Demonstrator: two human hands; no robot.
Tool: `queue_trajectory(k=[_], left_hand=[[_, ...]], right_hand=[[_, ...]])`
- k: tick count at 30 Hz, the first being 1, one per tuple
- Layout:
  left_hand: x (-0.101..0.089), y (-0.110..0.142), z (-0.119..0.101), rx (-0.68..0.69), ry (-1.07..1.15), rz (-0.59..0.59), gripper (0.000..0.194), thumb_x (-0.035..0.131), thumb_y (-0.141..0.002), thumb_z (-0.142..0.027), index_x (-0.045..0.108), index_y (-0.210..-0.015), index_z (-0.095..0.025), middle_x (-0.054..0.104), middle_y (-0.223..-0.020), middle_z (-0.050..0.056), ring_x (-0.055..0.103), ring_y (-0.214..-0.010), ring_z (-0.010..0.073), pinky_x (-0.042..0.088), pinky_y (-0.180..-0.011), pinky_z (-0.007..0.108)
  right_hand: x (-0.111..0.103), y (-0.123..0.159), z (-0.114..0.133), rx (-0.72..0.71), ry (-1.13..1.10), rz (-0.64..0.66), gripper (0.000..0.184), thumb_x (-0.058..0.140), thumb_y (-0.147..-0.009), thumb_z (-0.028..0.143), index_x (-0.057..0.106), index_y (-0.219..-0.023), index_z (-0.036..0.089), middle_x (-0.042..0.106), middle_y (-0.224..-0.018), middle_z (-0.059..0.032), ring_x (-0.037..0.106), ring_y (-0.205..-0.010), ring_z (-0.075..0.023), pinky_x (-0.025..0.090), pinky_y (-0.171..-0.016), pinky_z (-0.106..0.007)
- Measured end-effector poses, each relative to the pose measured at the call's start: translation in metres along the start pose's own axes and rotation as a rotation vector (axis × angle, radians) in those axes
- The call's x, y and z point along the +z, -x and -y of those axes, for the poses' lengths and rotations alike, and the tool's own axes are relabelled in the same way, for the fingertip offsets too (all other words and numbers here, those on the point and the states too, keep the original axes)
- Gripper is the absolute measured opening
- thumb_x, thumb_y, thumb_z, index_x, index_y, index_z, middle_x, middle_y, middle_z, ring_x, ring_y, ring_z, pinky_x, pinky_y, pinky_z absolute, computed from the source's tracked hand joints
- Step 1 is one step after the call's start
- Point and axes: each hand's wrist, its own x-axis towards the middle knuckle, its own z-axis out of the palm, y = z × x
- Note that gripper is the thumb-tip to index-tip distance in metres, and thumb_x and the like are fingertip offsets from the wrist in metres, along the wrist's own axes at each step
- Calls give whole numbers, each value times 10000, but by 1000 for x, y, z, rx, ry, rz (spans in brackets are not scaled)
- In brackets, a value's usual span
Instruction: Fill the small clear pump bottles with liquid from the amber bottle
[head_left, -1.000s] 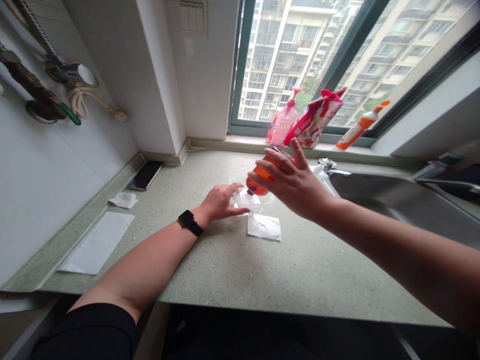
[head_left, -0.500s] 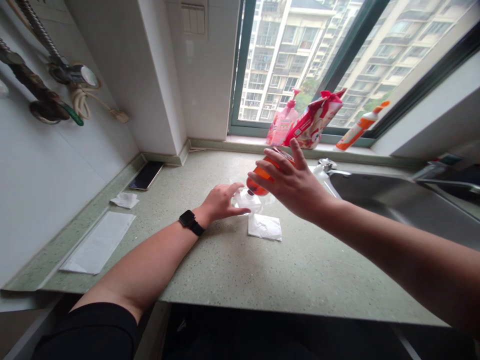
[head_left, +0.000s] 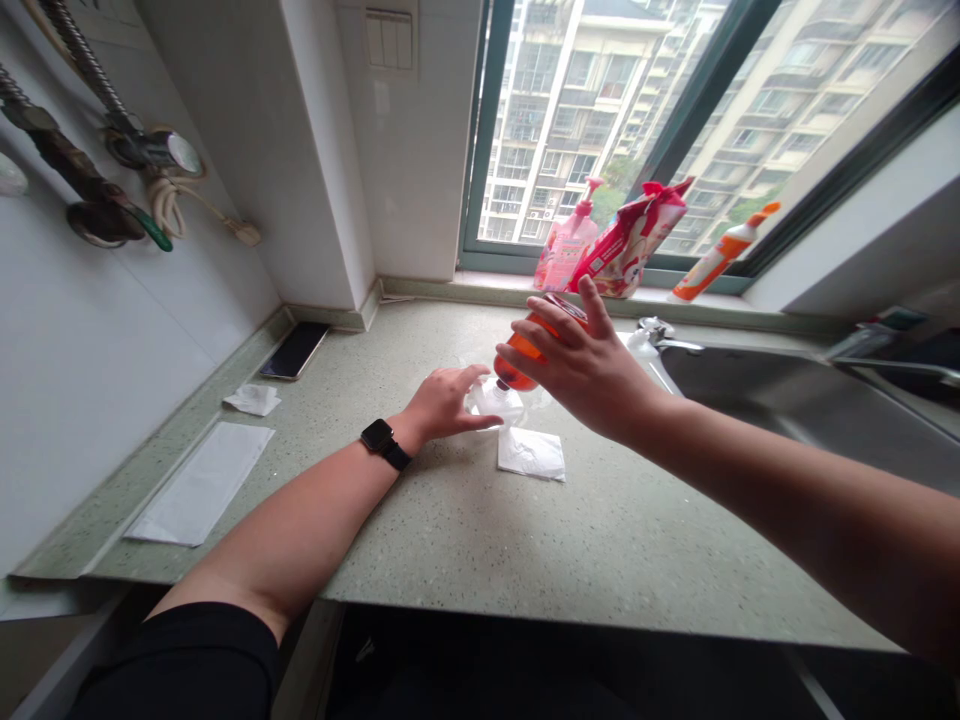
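Note:
My right hand [head_left: 592, 365] is wrapped round an orange-red bottle [head_left: 517, 366], which is tilted with its dark-tipped mouth pointing down. That mouth is at the top of a clear plastic container [head_left: 501, 402] standing on the counter. Whether it touches the container, I cannot tell. With thumb and fingers curved, my left hand [head_left: 442, 402] grips the container from its left side. A folded white tissue [head_left: 532, 454] lies on the counter just in front of the container.
On the green speckled counter [head_left: 450, 520] are a phone [head_left: 295, 350], a crumpled tissue [head_left: 253, 399] and a flat white sheet [head_left: 201, 484] at left. A steel sink [head_left: 795, 400] is at right. A pink pump bottle [head_left: 566, 248], a red bag [head_left: 634, 240] and an orange-white bottle [head_left: 720, 255] stand on the windowsill.

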Motion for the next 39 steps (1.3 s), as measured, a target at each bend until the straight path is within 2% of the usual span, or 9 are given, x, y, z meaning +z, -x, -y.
queue_trajectory(k=[9, 18, 28, 39], left_hand=[[0, 0, 0, 0, -3, -5, 751, 782, -897, -754, 612, -1403, -226, 812, -1112, 100, 778, -948, 292, 593, -899, 444], [0, 0, 0, -13, 4, 15, 771, 776, -898, -755, 612, -1417, -210, 810, -1146, 111, 782, -983, 307, 591, -916, 460], [-3, 0, -2, -24, 16, 25, 767, 786, -895, -749, 604, -1424, -225, 813, -1156, 101, 789, -1002, 304, 589, -927, 441], [-2, -1, -1, -16, 10, 23, 763, 774, -897, -759, 603, -1415, -226, 818, -1147, 99, 783, -972, 296, 580, -927, 443]], right_hand=[[1, -1, 2, -7, 40, -6, 478, 515, -1042, 68, 742, -1317, 385, 763, -1369, 4, 552, -1521, -344, 209, -1368, -779], [-2, -2, 3, 37, -52, 11, 554, 564, -998, 78, 718, -1375, 454, 753, -1361, 21, 546, -1524, -364, 171, -1370, -804], [-2, -2, 0, 39, -85, 20, 607, 607, -991, 77, 697, -1416, 501, 738, -1386, 36, 553, -1523, -381, 184, -1372, -801], [-2, -3, 0, 30, -45, 34, 519, 533, -1011, 96, 716, -1343, 452, 741, -1351, 21, 531, -1530, -357, 242, -1358, -795]])
